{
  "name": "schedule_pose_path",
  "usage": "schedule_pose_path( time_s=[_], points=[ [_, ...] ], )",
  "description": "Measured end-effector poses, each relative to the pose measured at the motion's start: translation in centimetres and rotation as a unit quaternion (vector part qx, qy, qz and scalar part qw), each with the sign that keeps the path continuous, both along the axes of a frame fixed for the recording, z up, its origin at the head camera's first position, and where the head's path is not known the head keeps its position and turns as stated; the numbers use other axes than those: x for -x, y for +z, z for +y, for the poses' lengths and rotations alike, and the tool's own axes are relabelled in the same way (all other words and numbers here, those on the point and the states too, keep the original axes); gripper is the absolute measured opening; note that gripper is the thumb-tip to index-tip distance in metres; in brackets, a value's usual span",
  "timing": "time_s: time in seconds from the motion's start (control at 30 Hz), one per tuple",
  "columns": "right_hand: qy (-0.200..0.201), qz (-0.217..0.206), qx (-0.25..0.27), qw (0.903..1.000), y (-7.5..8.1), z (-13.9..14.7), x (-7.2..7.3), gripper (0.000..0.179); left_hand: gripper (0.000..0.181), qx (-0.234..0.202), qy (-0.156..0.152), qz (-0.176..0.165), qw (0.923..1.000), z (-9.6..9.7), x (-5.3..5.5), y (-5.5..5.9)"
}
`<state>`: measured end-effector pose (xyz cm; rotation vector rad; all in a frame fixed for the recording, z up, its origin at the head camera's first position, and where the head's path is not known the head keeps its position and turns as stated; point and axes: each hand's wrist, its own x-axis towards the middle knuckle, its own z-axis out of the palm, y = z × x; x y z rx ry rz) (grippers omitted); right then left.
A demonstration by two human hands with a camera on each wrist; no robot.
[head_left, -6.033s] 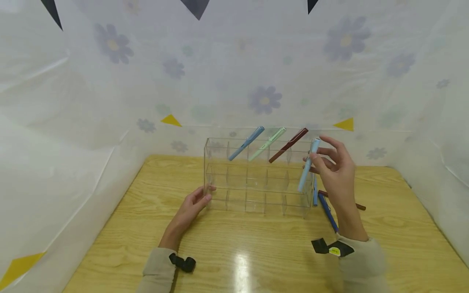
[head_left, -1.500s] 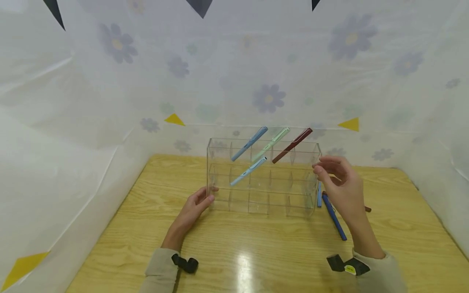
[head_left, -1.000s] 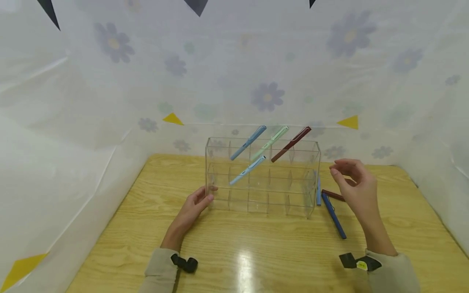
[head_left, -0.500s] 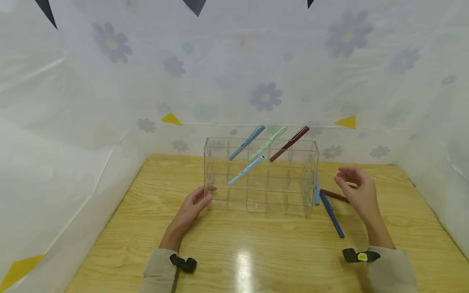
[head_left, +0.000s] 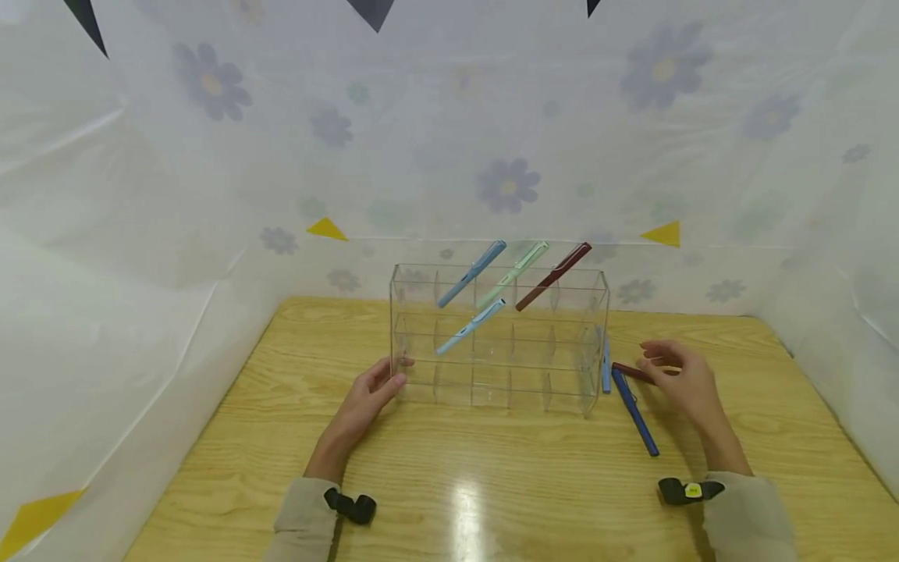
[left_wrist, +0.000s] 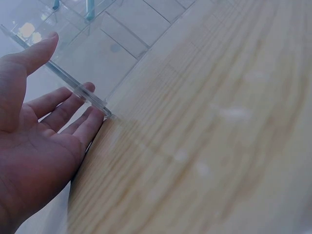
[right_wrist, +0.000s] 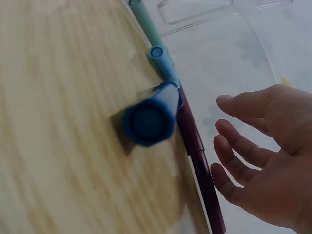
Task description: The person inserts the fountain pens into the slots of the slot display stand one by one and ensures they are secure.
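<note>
A wood-grain tabletop spread beneath your left hand; beyond your right hand hung a pale sheet with purple flowers and yellow triangles.

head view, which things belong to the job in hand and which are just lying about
Likely part of the job:
clear rack, touched by the left hand
racked pens
dark blue pen on the table
dark red pen near the right hand
loose light blue pen

Likely just surroundings:
flowered sheet
yellow triangles
dark triangles

navy pen crowds maroon pen at left, free rightward
</note>
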<state>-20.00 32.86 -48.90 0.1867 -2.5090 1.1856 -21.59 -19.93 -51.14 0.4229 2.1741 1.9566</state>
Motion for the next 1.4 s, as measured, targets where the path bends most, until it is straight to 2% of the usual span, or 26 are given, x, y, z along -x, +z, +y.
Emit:
schedule_pose_path(
  time_s=[0.33, 0.63, 0.87, 1.13, 1.23, 1.4],
  points=[
    [0.005, -0.056, -0.056, 0.9969, -0.8, 0.1, 0.1, 0.030, 0.045, 0.003, 0.002, 0.000, 1.0000, -0.1, 0.1, 0.0],
    [-0.003, -0.098, -0.078, 0.9922, -1.0, -0.1, 0.1, 0.026, 0.045, -0.002, -0.001, -0.001, 1.0000, -0.1, -0.1, 0.1],
    [-0.009, -0.091, -0.081, 0.9926, -0.8, -0.3, 0.0, 0.024, 0.047, 0.005, 0.000, 0.002, 1.0000, -0.2, -0.1, 0.0],
    [-0.029, -0.099, -0.069, 0.9922, 0.3, -0.4, -0.3, 0.027, 0.048, -0.001, -0.002, 0.000, 1.0000, -0.2, 0.0, -0.2],
    [-0.030, -0.082, -0.072, 0.9936, 1.0, -0.3, -0.4, 0.026, 0.048, -0.001, -0.003, 0.001, 1.0000, -0.2, 0.0, -0.1],
    [-0.023, -0.030, -0.068, 0.9970, 2.0, -0.2, -0.4, 0.025, 0.047, -0.001, -0.005, 0.002, 1.0000, -0.1, 0.1, -0.1]
  ],
)
